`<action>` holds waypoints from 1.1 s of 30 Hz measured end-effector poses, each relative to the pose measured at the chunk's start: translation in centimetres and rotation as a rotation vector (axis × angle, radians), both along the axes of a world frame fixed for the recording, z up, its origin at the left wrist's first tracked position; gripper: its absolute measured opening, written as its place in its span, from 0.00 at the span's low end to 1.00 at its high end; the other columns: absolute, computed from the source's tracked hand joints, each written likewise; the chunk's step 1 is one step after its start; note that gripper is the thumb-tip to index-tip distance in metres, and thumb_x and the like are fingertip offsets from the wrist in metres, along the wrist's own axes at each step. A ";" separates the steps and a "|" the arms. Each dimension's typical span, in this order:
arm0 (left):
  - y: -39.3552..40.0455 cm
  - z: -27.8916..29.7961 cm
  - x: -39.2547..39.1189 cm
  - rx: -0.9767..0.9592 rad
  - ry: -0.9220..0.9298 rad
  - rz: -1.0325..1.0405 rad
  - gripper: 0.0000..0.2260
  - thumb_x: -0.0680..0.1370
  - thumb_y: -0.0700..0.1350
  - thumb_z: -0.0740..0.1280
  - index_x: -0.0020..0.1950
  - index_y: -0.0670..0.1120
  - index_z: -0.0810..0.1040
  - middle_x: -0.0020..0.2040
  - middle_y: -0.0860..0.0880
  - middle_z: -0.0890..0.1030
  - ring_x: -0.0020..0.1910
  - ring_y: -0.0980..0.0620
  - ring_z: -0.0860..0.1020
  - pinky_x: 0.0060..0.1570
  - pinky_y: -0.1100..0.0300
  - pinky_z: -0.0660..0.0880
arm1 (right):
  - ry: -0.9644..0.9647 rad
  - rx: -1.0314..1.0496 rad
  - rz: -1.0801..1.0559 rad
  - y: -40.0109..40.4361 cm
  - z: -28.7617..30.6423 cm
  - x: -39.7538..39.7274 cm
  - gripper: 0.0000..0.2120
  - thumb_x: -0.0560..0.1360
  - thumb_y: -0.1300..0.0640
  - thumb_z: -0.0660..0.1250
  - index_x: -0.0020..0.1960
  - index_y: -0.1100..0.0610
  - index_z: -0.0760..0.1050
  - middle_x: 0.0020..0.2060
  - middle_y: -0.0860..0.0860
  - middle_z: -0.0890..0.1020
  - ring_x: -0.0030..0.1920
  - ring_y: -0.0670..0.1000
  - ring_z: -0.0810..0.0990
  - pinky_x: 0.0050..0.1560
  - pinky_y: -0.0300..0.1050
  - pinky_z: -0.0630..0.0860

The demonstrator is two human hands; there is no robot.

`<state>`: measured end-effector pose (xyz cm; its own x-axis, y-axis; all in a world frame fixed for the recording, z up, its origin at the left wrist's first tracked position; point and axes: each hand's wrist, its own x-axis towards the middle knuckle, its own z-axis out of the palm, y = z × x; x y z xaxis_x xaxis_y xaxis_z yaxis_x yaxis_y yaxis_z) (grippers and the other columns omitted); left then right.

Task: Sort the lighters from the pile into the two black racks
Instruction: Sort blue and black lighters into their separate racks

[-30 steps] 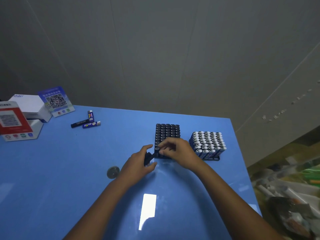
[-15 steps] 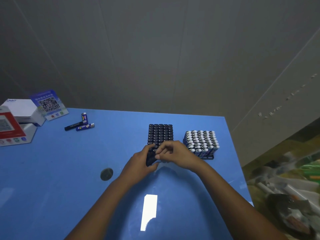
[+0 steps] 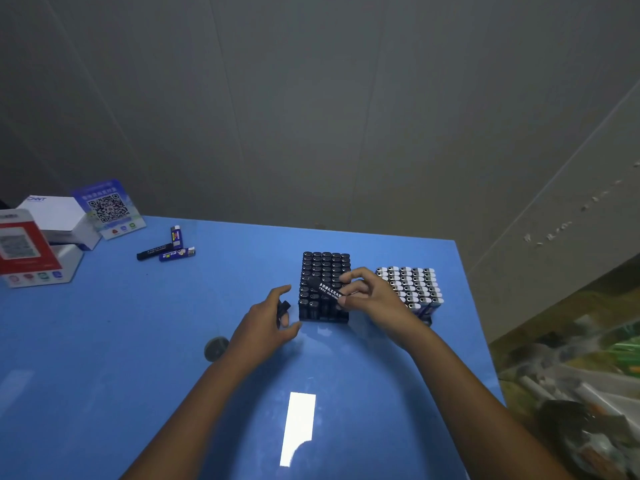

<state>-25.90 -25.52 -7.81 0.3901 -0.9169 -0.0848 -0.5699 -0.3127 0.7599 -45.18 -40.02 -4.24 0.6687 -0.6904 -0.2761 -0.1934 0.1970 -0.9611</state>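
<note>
While the right hand (image 3: 372, 299) pinches a black lighter (image 3: 327, 289) between thumb and fingertips, the lighter lies tilted over the top of the left rack (image 3: 323, 289). Long axis runs diagonal, upper-left to lower-right; white print faces up. Which end is the head, can't tell. Right wrist is bent in from the right, forearm crossing the table's near-right corner, and the back of the hand covers the near-left part of the right rack (image 3: 414, 289).

Left hand (image 3: 268, 323) sits just left of the left rack, fingers curled around a small dark object (image 3: 284, 307), likely another lighter, only a stub visible. Thumb points toward the rack.

Left rack is packed with black lighters standing upright. Right rack holds upright lighters with white and silver tops.

Three loose lighters (image 3: 168, 249) lie flat at the far left of the blue table (image 3: 104, 341), well apart from the racks. QR stands and a white box (image 3: 57, 216) sit at the far-left edge. A round grey disc (image 3: 215, 348) lies near the left forearm.
</note>
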 end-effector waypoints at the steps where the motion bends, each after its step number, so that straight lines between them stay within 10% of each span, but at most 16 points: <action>1: 0.0 0.1 0.0 -0.003 0.002 -0.002 0.30 0.75 0.47 0.74 0.74 0.52 0.66 0.38 0.54 0.77 0.37 0.61 0.76 0.46 0.62 0.74 | -0.024 0.008 0.005 0.2 -0.1 0.1 0.17 0.75 0.71 0.70 0.61 0.60 0.73 0.43 0.57 0.79 0.44 0.54 0.85 0.49 0.40 0.79; 12: 0.3 0.0 0.0 0.005 0.015 -0.020 0.30 0.75 0.49 0.73 0.74 0.53 0.65 0.39 0.54 0.77 0.36 0.57 0.76 0.47 0.58 0.76 | -0.046 0.053 0.007 0.9 -0.4 1.0 0.15 0.77 0.71 0.67 0.61 0.59 0.75 0.44 0.55 0.72 0.47 0.57 0.86 0.54 0.42 0.80; 15: 0.3 0.0 0.2 0.006 0.016 -0.024 0.30 0.75 0.49 0.73 0.74 0.54 0.65 0.39 0.54 0.77 0.37 0.56 0.76 0.48 0.57 0.77 | 0.032 -0.119 -0.020 0.7 -0.8 1.2 0.08 0.76 0.61 0.72 0.55 0.60 0.77 0.43 0.56 0.75 0.46 0.54 0.81 0.56 0.49 0.81; 19: 0.4 0.0 0.4 -0.002 0.021 -0.024 0.29 0.75 0.49 0.73 0.74 0.54 0.65 0.38 0.54 0.77 0.36 0.59 0.76 0.47 0.61 0.76 | 0.173 -0.374 -0.058 0.8 -0.7 1.7 0.07 0.73 0.59 0.76 0.46 0.55 0.79 0.37 0.50 0.79 0.39 0.47 0.76 0.44 0.36 0.74; 27: 0.7 -0.2 0.9 0.006 0.017 -0.031 0.29 0.76 0.49 0.73 0.74 0.54 0.65 0.39 0.55 0.77 0.36 0.57 0.76 0.47 0.57 0.77 | 0.255 -0.624 0.018 1.6 -0.8 1.5 0.20 0.73 0.66 0.71 0.59 0.47 0.73 0.41 0.50 0.78 0.37 0.44 0.75 0.39 0.34 0.74; 33: 1.1 -0.2 1.2 0.021 0.025 -0.036 0.29 0.76 0.48 0.73 0.74 0.53 0.65 0.38 0.55 0.77 0.37 0.55 0.76 0.49 0.56 0.77 | 0.259 -0.645 -0.006 2.4 -1.4 1.8 0.10 0.76 0.59 0.71 0.53 0.49 0.74 0.41 0.47 0.82 0.41 0.47 0.81 0.44 0.42 0.78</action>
